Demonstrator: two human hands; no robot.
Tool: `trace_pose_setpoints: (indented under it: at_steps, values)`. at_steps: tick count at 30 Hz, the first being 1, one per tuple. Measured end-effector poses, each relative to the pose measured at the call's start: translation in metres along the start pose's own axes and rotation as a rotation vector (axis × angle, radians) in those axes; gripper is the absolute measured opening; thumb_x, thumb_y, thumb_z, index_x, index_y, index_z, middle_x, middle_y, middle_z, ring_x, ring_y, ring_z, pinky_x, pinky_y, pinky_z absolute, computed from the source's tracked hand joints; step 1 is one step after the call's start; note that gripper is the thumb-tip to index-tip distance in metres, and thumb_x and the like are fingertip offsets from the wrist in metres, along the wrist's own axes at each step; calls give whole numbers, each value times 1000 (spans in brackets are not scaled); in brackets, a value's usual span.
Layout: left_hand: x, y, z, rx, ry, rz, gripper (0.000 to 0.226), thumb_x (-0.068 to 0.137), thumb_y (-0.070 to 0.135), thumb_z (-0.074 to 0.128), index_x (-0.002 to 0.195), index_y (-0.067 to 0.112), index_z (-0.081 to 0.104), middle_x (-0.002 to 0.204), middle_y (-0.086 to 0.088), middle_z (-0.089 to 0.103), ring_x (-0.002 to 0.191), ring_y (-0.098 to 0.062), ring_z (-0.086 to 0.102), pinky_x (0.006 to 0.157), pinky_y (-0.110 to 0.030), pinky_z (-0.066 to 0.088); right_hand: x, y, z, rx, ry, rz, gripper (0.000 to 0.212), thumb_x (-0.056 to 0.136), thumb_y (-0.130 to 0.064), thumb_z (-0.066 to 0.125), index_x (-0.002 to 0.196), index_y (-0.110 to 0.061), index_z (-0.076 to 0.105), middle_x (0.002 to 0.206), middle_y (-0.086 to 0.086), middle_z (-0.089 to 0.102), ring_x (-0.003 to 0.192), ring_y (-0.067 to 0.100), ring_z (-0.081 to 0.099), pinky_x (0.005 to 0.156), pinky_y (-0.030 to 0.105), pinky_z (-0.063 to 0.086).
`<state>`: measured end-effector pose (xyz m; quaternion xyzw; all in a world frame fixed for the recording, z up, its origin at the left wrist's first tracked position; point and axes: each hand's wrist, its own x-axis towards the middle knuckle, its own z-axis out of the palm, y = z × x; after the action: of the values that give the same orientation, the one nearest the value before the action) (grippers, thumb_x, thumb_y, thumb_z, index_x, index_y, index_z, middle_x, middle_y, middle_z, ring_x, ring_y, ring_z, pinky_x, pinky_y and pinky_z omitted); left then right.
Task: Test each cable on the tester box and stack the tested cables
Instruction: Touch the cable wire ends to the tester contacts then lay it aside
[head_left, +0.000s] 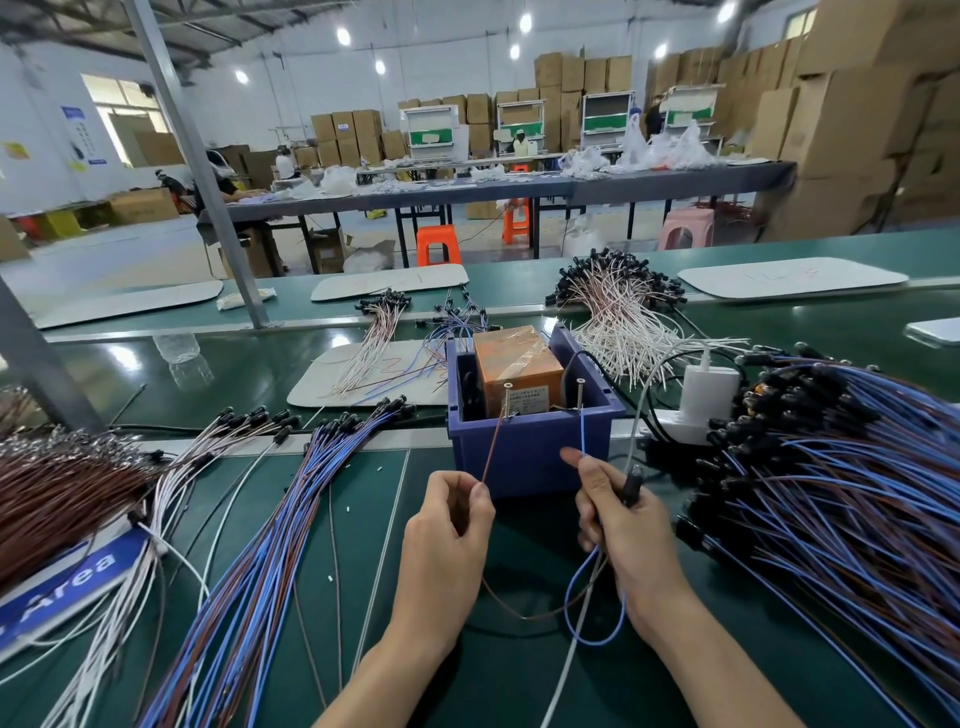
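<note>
The tester box (530, 452) is a blue bin holding an orange block (517, 364), with two upright screws on its near rim. My left hand (449, 525) pinches a brown wire (493, 447) whose tip touches the left screw (507, 399). My right hand (621, 512) pinches a blue wire (583, 434) that reaches the right screw (580, 395); the same hand grips the cable's black plug (631, 486). Both wires loop down between my wrists. A fan of blue and brown cables (270, 525) lies at the left, and a large blue pile (841, 467) at the right.
A brown bundle (62, 483) lies at the far left above a blue "Area" label (67, 577). White cable heaps (618, 317) and small bundles on a white mat (363, 379) sit behind the box. A white charger (709, 389) stands on a power strip to the right.
</note>
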<state>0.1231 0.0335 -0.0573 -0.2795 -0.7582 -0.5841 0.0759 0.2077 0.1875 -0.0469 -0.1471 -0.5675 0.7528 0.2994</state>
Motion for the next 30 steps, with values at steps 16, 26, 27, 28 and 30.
trace_pose_setpoints:
  at_steps: [16,26,27,28,30]
  values:
    - [0,0,0,22,3,5,9,99,30,57,91,30,56,74,18,63,64,-7,57,59,-13,41,-2,-3,0,-45,5,-7,26,87,-43,61,103,-33,79,59,-4,47,47,6,39,45,20,38]
    - [0,-1,-1,18,-6,11,8,99,31,56,91,30,56,74,15,62,62,-7,54,57,-14,41,-4,-5,0,-60,-5,6,22,86,-45,60,95,-37,78,60,-3,49,48,6,42,46,19,40]
    - [0,-1,0,18,-4,8,8,99,31,56,91,30,56,74,16,62,62,-7,54,57,-14,41,-4,-5,0,-59,-5,9,21,86,-45,61,94,-37,79,61,-2,49,48,6,42,46,19,41]
    - [0,-1,0,18,-2,5,8,99,30,57,91,30,56,74,15,62,61,-7,54,57,-14,41,-3,-4,0,-53,-5,11,21,86,-45,61,94,-36,79,60,-3,49,48,6,41,46,19,40]
    - [0,0,0,15,8,1,8,99,32,56,91,31,55,74,15,63,62,-6,54,57,-14,41,-2,-3,0,-30,-12,10,23,89,-45,61,99,-35,79,58,-4,46,46,7,37,45,19,38]
